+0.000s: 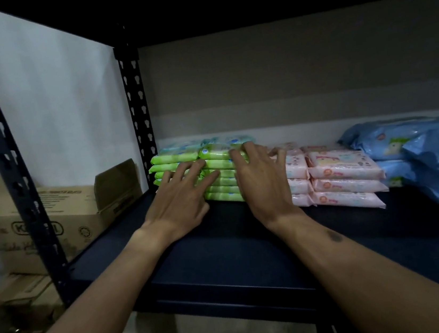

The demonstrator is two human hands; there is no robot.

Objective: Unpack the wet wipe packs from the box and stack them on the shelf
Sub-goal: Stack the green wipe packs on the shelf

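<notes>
Fingers on my left hand (180,199) are spread and nearly straight, holding nothing; their tips (195,168) lie flat against the front of the green wet wipe packs (219,165). My right hand (263,182) is splayed the same way just beside it, its fingers (249,148) reaching up over the front of the right-hand pile to the top pack's edge, pressing rather than gripping. The two hands are close but not touching.

The green packs sit in two piles side by side at the back left of the dark shelf (251,248), close to the rear perforated upright (136,107). Pale teal packs (206,141) show just behind and above them. To the right, touching or nearly touching my right hand, are stacked pink wipe packs (345,176), and beyond those a heap of blue packs (419,145) runs to the frame's edge. The shelf board above hangs dark overhead.

Left of the front upright (0,139), outside the shelf, a cardboard box (73,210) stands with a flap raised, resting on another carton (20,298); its inside is hidden from me.
</notes>
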